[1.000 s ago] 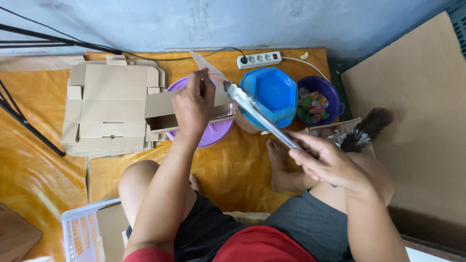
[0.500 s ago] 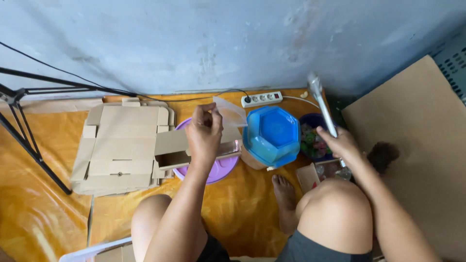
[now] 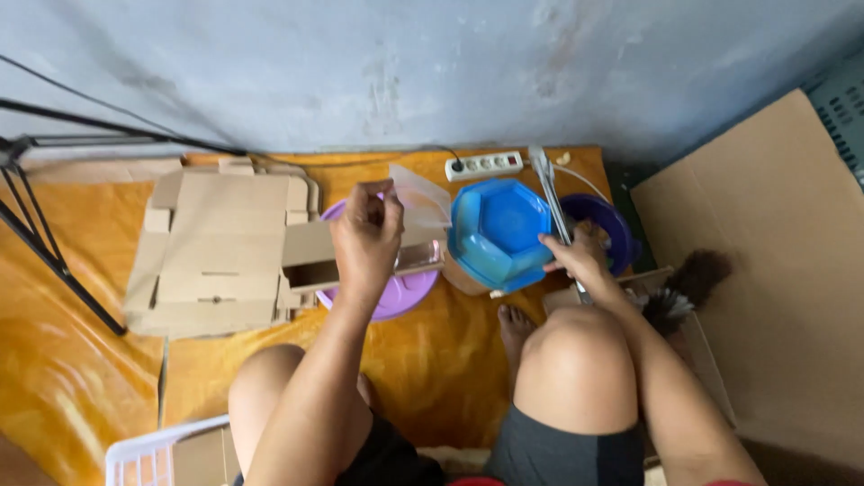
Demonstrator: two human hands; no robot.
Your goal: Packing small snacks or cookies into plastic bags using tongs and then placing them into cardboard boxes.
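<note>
My left hand [image 3: 364,236] grips a small open cardboard box [image 3: 309,258], with a clear plastic sheet [image 3: 421,200] sticking up from it. The box hangs over a purple round lid [image 3: 400,295] on the orange floor sheet. My right hand [image 3: 576,256] holds a pair of metal tongs [image 3: 547,184] whose tips point away, toward the wall. This hand sits between a blue octagonal bowl [image 3: 499,229] and a dark purple bowl [image 3: 605,220], whose contents are hidden.
A stack of flat cardboard box blanks [image 3: 216,252] lies at the left. A white power strip [image 3: 484,166] lies by the wall. A dark brush [image 3: 686,286] and a big cardboard sheet [image 3: 774,270] are at the right, black tripod legs [image 3: 36,236] at far left, a white basket [image 3: 144,454] near my knee.
My right hand has swung the tongs from in front of my knee up to the purple bowl, tips now pointing away. The view has tilted up toward the wall. My left hand still holds the box.
</note>
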